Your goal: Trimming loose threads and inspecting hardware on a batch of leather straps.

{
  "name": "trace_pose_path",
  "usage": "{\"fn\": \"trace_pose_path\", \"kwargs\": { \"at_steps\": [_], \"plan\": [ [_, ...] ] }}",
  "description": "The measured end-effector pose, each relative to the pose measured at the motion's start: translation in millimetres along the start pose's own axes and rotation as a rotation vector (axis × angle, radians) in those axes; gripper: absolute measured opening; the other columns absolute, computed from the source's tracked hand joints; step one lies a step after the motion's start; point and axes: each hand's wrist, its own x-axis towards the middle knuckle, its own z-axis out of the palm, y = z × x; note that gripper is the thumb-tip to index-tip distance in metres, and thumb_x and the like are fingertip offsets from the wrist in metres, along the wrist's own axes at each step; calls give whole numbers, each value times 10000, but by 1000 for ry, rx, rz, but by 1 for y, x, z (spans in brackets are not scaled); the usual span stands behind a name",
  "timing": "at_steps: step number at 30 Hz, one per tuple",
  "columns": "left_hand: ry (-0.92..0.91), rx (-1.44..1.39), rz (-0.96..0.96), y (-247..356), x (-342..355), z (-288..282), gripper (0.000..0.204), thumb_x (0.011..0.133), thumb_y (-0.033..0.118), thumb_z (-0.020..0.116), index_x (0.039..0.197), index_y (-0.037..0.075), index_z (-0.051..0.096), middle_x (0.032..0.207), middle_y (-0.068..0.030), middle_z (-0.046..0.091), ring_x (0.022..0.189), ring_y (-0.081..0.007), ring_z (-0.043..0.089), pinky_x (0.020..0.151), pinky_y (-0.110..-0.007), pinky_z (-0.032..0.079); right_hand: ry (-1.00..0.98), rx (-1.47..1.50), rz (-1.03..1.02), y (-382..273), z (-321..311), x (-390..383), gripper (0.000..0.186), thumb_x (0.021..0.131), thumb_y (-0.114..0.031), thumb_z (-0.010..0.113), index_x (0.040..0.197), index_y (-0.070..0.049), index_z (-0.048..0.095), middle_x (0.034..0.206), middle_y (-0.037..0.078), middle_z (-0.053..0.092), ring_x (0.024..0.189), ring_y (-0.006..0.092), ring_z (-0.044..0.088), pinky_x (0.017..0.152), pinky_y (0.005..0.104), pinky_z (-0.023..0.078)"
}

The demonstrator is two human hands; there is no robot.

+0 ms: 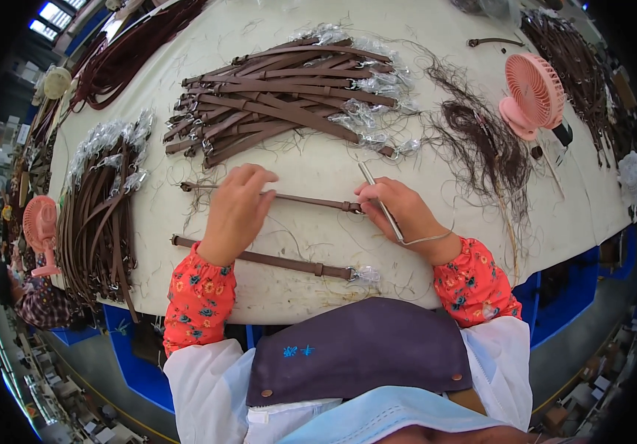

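A narrow brown strap (311, 200) lies across the table in front of me, with a metal buckle at its right end. My left hand (237, 211) is over its left part, fingers stretched and thumb apart; whether it touches the strap is hard to tell. My right hand (407, 214) is closed round a slim silver rod-shaped tool (382, 198), from whose lower end a thin wire or cord runs toward the wrist. The fingertips are at the strap's buckle end. Nearer to me lies a second, wider brown strap (289, 263), its right-end hardware wrapped in clear plastic.
A heap of brown straps (281, 96) with plastic-wrapped ends lies beyond my hands. Another bundle (96, 222) hangs over the left table edge. Loose dark threads (485, 144) tangle at right beside a pink fan (533, 92). A second pink fan (40, 226) is far left.
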Motion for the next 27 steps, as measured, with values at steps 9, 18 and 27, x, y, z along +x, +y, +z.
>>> {"fn": "trace_pose_path", "kwargs": {
  "at_steps": [9,18,27],
  "plan": [
    [-140,-359,82,48,8,63,259,819,119,717,1063,85,638,1022,-85,593,883,-290,608,739,-378,503,-6,241,297,-11,-3,-3,218,914,11,617,1117,-43,556,956,103,652,860,206,655,781,305,538],
    [-287,-139,10,29,18,32,270,734,83,735,989,107,651,1014,-50,597,937,-270,584,797,-370,494,-134,30,107,-8,-6,1,296,800,15,675,1049,-83,548,875,85,603,804,273,602,737,370,474],
    [-312,-428,94,31,15,22,388,766,56,746,1125,96,604,1059,-93,564,917,-269,584,752,-350,503,-56,168,221,-6,0,-5,234,936,-91,611,1155,-59,534,974,105,640,864,235,629,790,342,496]
  ]
}}
